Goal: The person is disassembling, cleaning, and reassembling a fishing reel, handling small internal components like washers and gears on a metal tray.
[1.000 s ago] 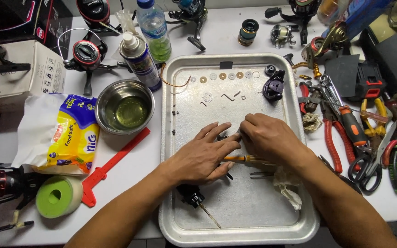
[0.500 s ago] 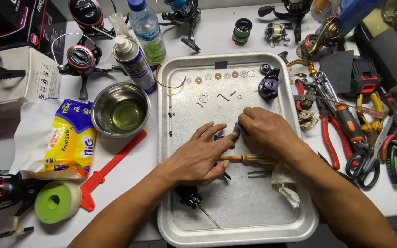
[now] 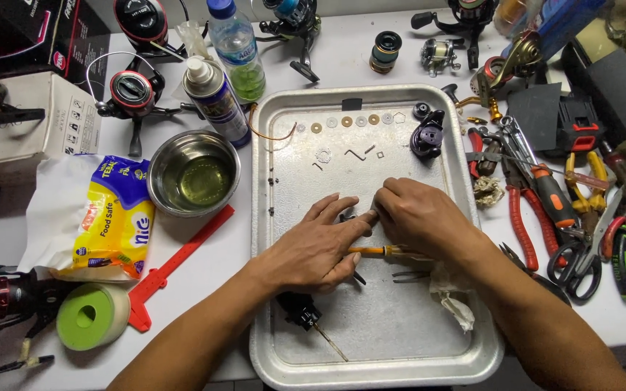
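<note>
Little has been shifted since the earlier frames: both hands have been kept low over the middle of the metal tray [image 3: 266, 217], and only the view has been drawn slightly to one side.

The left hand [image 3: 313, 246] is laid flat on the tray floor, its fingers [image 3: 345, 221] stretched forward and slightly spread, the tips pressed toward a small dark part [image 3: 347, 215] that is pinned between the two hands. The right hand [image 3: 418, 217] is curled over the same spot with its fingers drawn together — whether they are actually pinched on the part cannot be told, since the knuckles hide the tips. A thin orange-handled tool [image 3: 374, 251] is lying under the left fingers, on the tray, just below the part.

For this kind of fine work to be done well, the part should be held down firmly against the tray rather than lifted, so that nothing springs away. Wrists are best rested on the metal for steadiness. Care should be taken that the row of washers [image 3: 347, 121] near the tray's far edge and the dark purple reel piece [image 3: 427, 134] are not swept by a sleeve or forearm — these are laid out in order. The crumpled white cloth [image 3: 452, 297] beside the right wrist and the small black component [image 3: 300, 311] near the left forearm lie close enough to be knocked.

On the desk [image 3: 204, 289], the steel bowl [image 3: 193, 172] of liquid stands just left of the tray.
</note>
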